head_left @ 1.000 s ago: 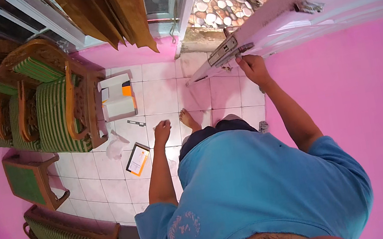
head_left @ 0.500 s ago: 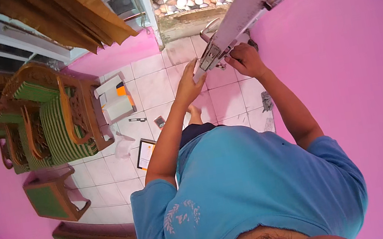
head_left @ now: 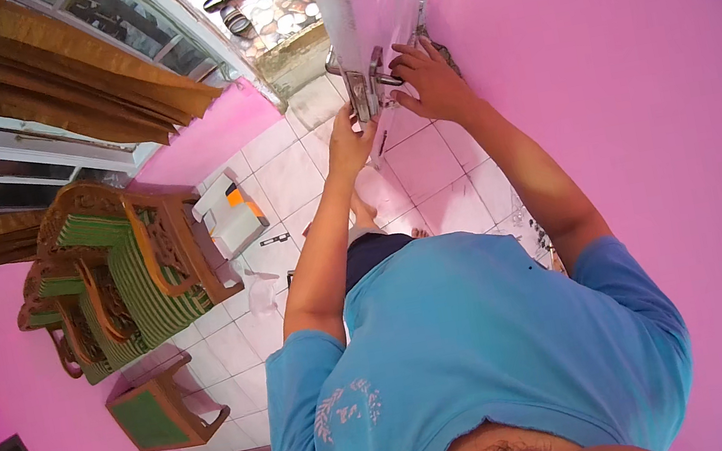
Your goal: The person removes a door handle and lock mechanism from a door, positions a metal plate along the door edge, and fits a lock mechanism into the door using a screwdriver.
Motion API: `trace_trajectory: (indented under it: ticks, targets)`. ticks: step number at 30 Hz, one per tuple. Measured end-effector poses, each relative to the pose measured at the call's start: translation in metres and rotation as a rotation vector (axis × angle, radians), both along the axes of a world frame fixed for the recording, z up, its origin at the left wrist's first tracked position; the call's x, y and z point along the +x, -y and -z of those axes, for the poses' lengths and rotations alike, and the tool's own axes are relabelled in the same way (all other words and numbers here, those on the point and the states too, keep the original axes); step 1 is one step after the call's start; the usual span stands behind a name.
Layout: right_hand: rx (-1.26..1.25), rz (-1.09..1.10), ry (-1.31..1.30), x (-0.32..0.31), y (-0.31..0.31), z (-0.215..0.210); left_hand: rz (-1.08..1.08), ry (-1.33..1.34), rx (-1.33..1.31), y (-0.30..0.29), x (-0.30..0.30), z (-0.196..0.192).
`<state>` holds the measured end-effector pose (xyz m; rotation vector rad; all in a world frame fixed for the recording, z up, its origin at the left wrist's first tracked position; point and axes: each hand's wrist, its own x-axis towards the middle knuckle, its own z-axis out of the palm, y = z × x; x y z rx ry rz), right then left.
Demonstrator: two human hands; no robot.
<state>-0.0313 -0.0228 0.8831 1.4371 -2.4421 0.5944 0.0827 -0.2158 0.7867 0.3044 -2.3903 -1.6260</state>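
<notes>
You're at the door [head_left: 334, 10]
Right hand [head_left: 433, 87] open by the handle [head_left: 390, 80]; left hand [head_left: 349, 143] at door edge, grip unclear.

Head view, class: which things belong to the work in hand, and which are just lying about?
In the work:
door
lock at its edge
door handle
left hand, at the lock
right hand, fingers spread by the handle

Lying about:
sandals outside
green-striped seat
green-topped table
white-and-orange box and thin strip on the floor, though these may belong
</notes>
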Motion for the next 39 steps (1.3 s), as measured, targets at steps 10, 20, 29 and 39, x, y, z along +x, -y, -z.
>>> trace_trajectory:
  ticks: [10, 20, 29, 39]
  targets:
    - [0.118, -0.006, 0.0, -0.005, 0.0, -0.007, -0.043, 0.083, 0.001, 0.001, 0.002, 0.004]
    - [0.023, -0.013, -0.062, -0.014, -0.011, 0.006, -0.073, 0.099, -0.107, -0.019, -0.003, -0.012]
    - [0.119, -0.056, 0.016, -0.015, -0.098, -0.006, 0.005, 0.174, -0.132, -0.096, 0.003, -0.01]
    - [0.065, -0.072, 0.055, -0.026, -0.217, -0.006, 0.015, 0.113, -0.213, -0.215, -0.01, -0.028]
